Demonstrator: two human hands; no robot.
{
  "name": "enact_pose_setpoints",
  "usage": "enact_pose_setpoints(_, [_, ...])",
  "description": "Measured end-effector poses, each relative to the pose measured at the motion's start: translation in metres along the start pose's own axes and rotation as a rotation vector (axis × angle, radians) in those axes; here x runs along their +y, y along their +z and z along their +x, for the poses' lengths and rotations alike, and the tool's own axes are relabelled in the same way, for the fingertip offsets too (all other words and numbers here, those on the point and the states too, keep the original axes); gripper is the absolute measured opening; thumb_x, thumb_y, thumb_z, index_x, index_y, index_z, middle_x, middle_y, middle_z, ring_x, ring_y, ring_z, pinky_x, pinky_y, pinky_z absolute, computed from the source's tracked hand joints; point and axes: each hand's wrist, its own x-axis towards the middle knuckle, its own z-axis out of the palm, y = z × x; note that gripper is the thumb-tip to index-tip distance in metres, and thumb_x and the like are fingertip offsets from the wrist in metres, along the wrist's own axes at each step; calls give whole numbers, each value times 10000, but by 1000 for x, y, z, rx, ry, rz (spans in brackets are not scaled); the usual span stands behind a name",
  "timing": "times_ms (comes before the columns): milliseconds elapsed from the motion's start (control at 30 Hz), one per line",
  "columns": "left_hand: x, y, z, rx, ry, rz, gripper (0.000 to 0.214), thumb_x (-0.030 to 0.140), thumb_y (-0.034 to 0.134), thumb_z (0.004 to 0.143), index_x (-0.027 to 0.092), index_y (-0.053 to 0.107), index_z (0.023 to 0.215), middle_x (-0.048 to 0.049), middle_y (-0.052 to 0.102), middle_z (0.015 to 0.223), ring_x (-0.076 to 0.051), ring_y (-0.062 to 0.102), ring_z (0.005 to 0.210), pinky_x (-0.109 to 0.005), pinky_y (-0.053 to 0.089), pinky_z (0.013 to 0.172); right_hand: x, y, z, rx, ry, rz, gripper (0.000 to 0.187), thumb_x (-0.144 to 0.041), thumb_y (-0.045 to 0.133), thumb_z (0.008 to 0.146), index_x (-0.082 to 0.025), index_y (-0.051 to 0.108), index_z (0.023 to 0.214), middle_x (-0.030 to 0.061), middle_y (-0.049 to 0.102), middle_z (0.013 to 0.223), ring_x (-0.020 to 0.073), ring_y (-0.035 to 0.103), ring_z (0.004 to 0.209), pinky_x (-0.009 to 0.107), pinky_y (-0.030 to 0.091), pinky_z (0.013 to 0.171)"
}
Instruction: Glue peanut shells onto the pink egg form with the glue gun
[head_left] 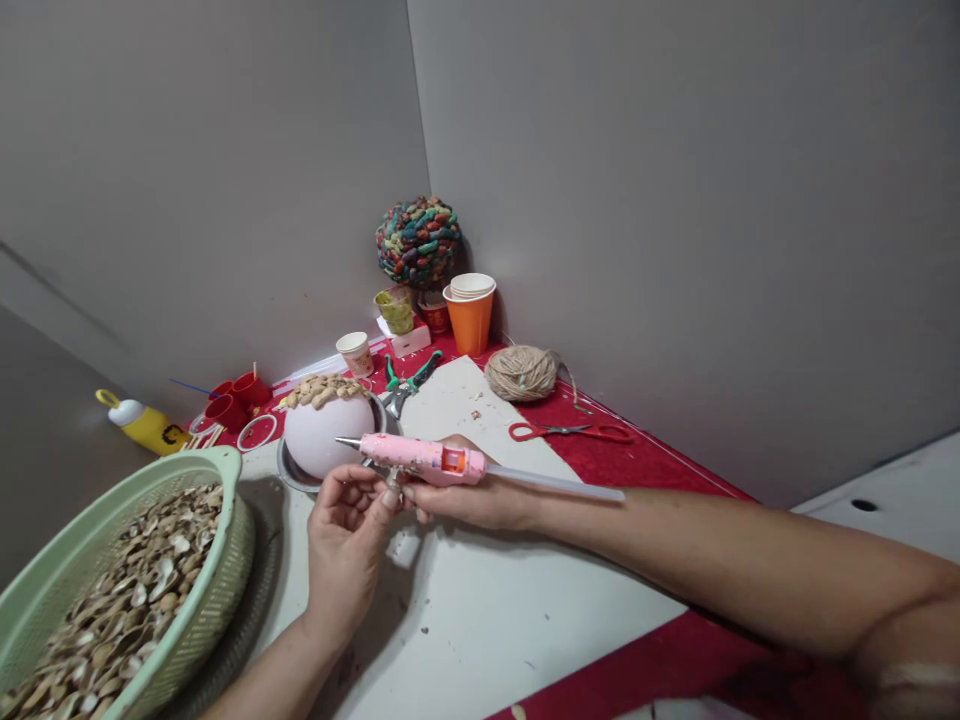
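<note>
Your right hand (480, 500) is closed round the glue gun (412, 456), with the handle mostly hidden by your fingers. The gun's body lies level above the grip, nozzle to the left, and the glue stick (555, 482) runs out behind it over your wrist. Your left hand (345, 535) is beneath the nozzle end, thumb and forefinger drawn close together near your right fingertips. Something small (394, 480) shows there — you can't tell what it is, nor whether those fingers truly pinch it.

The ball (330, 437) sits in a bowl (285, 470) at the board's far left edge, just beyond your left hand, its top capped with shells (324, 391). The nozzle overlaps it in view; whether they touch can't be told. At the board's near left corner stands the basket (229, 462), heaped with more shells.

Twine (521, 373) lies by the board's far corner, and the pliers (405, 388) lie to the left of that corner. Past the right edge, the scissors (566, 431) rest on the red cloth (660, 462). Farther back, beyond the far corner, are an orange cup (471, 322) and a many-coloured ball (418, 240) — both well apart from your hands.
</note>
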Motion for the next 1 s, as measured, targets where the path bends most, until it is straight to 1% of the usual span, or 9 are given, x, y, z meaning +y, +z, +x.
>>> enact_pose_setpoints(233, [17,0,3,-12,-62,-125,295,225,807,730,213,567,901,27,683,762,-82,631,662,-194,529,672,1,-3,5,85,-18,-11,85,-212,610,797,-140,618,751,-6,607,664,84,562,595,183,446,570])
enact_pose_setpoints(333, [26,0,7,2,-144,-203,327,202,832,693,205,585,907,12,698,767,-102,662,704,-205,555,687,0,-7,9,135,-1,9,107,-239,577,829,-148,605,781,-11,603,677,70,542,572,181,429,560])
enact_pose_setpoints(400, [30,0,9,8,-215,-254,344,176,851,661,197,606,903,7,700,762,-112,675,714,-205,568,681,-2,-9,10,146,16,29,159,-272,561,852,-147,595,759,-11,592,653,63,527,548,180,404,539])
enact_pose_setpoints(500, [31,0,10,-13,-265,-280,330,150,854,652,184,634,896,13,692,767,-99,669,680,-188,571,654,-6,-10,10,117,26,63,261,-341,570,865,-146,570,692,-10,569,617,62,512,531,184,378,518])
enact_pose_setpoints(600, [29,-1,10,-26,-276,-280,325,147,849,661,180,649,915,10,699,810,-89,662,662,-184,574,642,-9,-10,8,65,16,99,321,-407,601,851,-146,557,669,-14,552,614,63,501,536,194,389,537])
enact_pose_setpoints(733, [26,-2,9,-22,-295,-275,352,161,856,659,187,655,947,-8,724,832,-94,669,662,-193,580,641,-17,-9,5,4,-4,153,413,-520,698,756,-148,535,683,-28,537,637,63,488,547,213,415,572])
enact_pose_setpoints(867, [24,-2,10,-34,-305,-244,347,187,860,661,173,661,945,-23,736,830,-93,667,659,-192,578,639,-23,-7,4,15,-20,190,478,-586,729,707,-155,529,758,-45,521,653,66,488,556,218,416,567])
enact_pose_setpoints(933, [23,-2,10,-37,-313,-219,343,201,860,664,171,658,940,-19,733,810,-86,657,644,-182,568,629,-21,-7,4,27,-34,189,478,-593,724,718,-155,538,771,-44,526,653,65,489,564,216,410,570])
enact_pose_setpoints(1000, [22,-3,10,-48,-319,-185,337,226,852,678,178,650,943,-10,728,814,-73,643,635,-171,554,623,-16,-8,5,28,-44,179,479,-608,694,749,-154,543,733,-42,518,621,65,482,559,213,400,565])
